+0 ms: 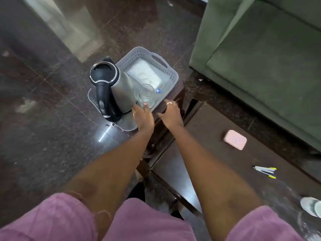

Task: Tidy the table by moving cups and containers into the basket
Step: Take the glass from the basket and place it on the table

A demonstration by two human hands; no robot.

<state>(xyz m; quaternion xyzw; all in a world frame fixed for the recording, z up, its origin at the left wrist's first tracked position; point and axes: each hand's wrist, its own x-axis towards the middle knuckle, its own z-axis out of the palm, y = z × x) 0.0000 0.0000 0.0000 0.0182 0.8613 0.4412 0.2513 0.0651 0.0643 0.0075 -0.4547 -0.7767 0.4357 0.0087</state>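
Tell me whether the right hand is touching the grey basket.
Touching. The head view shows the right hand with its fingers curled over the near rim of the grey basket, with no gap between them.

Clear glass cup (145, 94) sits inside grey basket (171, 73).

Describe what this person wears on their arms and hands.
Both forearms are bare. Mauve-pink fabric, apparently short sleeves, covers the upper arms. The left hand has a thin ring on one finger; the right hand also wears a ring. A thin band seems to circle the left arm near the sleeve.
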